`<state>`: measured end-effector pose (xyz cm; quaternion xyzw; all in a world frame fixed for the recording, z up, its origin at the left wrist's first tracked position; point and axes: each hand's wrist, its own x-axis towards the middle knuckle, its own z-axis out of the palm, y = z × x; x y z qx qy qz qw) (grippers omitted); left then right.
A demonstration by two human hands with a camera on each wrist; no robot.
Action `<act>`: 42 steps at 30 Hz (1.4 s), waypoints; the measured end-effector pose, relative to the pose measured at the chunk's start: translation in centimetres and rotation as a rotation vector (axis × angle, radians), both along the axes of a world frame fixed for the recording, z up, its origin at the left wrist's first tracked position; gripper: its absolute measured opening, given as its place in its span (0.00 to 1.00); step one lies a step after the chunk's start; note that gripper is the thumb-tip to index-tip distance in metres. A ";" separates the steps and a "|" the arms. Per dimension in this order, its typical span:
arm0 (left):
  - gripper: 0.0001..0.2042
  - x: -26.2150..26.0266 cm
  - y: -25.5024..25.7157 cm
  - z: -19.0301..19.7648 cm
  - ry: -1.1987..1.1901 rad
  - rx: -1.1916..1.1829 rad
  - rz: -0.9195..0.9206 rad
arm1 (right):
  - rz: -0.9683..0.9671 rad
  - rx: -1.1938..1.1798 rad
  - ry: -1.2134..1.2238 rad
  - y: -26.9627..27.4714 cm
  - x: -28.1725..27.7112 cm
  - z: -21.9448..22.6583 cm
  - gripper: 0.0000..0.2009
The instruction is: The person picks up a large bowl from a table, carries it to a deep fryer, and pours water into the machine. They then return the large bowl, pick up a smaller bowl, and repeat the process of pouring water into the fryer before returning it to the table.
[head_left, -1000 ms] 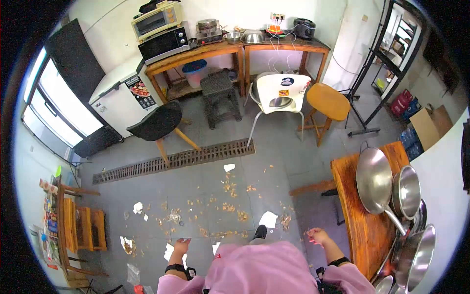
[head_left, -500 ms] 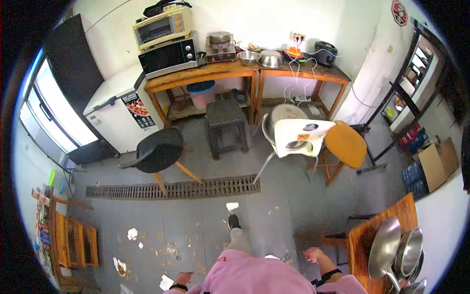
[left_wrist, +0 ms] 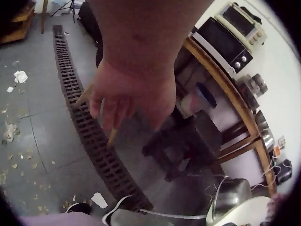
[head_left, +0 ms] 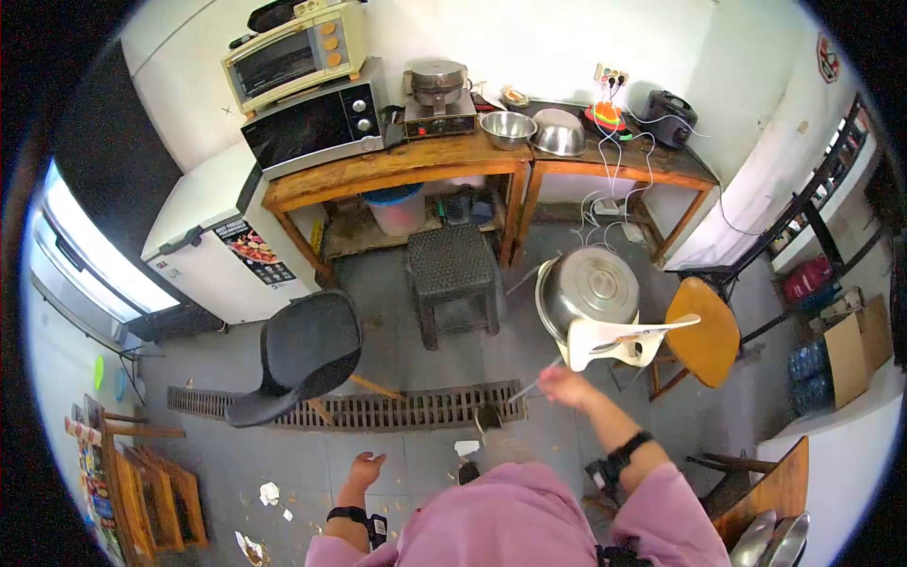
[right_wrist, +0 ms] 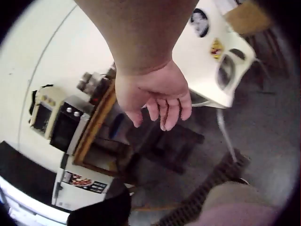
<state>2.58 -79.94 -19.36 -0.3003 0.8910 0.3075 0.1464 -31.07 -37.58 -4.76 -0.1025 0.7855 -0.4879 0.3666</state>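
A kitchen, seemingly a working one: microwave (head_left: 310, 130), toaster oven (head_left: 295, 59), waffle maker (head_left: 438, 98) and steel bowls (head_left: 559, 132) on wooden tables (head_left: 406, 170), a chest freezer (head_left: 222, 241) at left, a drain grate (head_left: 378, 410) in the tiled floor (head_left: 368, 477).

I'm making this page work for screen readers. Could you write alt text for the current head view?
A person in a pink top, seen from above, holds out the left hand and, near a white chair bearing a large metal pot, the right hand. Beyond a floor drain grate, a toaster oven sits on a microwave on a wooden table.
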 end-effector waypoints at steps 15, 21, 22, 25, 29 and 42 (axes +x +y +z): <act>0.18 -7.6 -4.0 5.1 -0.511 -0.264 -0.620 | -0.118 0.321 0.720 -14.0 -37.6 14.0 0.33; 0.22 -8.6 -6.8 -2.0 -0.744 0.141 0.071 | -0.134 0.409 0.725 -17.6 -45.2 11.4 0.38; 0.22 -7.8 -6.9 -1.9 -0.562 0.060 -0.228 | -0.144 0.437 0.700 -17.8 -45.2 11.5 0.39; 0.22 -5.5 -7.3 -0.9 -0.284 -0.001 -0.381 | -0.131 0.440 0.626 -18.3 -47.3 9.6 0.38; 0.24 -1.3 -4.2 -1.7 -0.188 -0.102 -0.094 | -0.291 0.353 0.718 -19.4 -48.4 7.3 0.26; 0.23 9.4 8.4 -4.1 -0.247 -0.174 -0.103 | -0.254 -0.145 1.261 -17.3 -36.5 10.1 0.07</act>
